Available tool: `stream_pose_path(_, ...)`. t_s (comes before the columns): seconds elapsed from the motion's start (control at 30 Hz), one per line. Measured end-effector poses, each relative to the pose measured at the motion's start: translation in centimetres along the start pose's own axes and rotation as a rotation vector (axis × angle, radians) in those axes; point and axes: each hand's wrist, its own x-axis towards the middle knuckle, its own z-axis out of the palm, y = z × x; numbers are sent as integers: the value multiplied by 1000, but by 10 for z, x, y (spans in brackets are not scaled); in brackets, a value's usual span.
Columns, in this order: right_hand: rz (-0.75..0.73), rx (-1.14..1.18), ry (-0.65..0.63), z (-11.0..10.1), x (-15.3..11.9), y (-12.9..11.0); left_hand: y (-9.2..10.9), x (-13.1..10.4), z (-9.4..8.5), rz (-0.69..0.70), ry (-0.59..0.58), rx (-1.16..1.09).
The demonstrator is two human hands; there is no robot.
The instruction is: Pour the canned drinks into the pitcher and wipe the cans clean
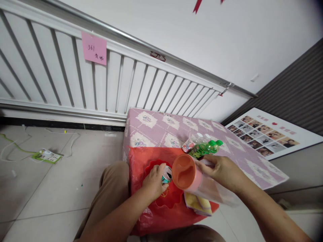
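Observation:
My left hand [152, 181] is wrapped round a drink can [167, 174] with an opened top, tilted to the right over a red scalloped tray [171, 199]. My right hand [218, 169] grips a clear pitcher [214, 188] with an orange lid [184, 171], holding it tilted so that the lid faces the can. Can and lid are close together; whether they touch I cannot tell. Under the pitcher a folded yellow cloth [198, 203] lies at the tray's right edge. The tray rests on a red plastic sheet [153, 222].
Several bottles, some with green caps [212, 144], stand behind the pitcher on a purple flowered tablecloth [164, 131]. A white radiator [141, 84] with a pink note [94, 48] runs along the wall. A photo board [275, 132] leans at right. Cables and a power strip [46, 155] lie on the floor.

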Motion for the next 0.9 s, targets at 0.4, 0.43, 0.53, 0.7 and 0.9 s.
stream_pose_path(0.4, -2, 0, -11, -3, -1, -4, -1, 1, 0, 3, -4, -10)
stream_pose_path(0.43, -5, 1, -13, -3, -1, -4, -1, 1, 0, 3, -6, -11)
stream_pose_path(0.53, -3, 8, -17, -4, -1, -5, -1, 1, 0, 0, -9, -12)
stream_pose_path(0.7, -19, 31, -1, -3, -1, -3, 0, 1, 0, -1, -12, -7)
stream_pose_path(0.9, -49, 69, 52, -1, 0, -2, 2, 1, -1, -4, -17, -4)
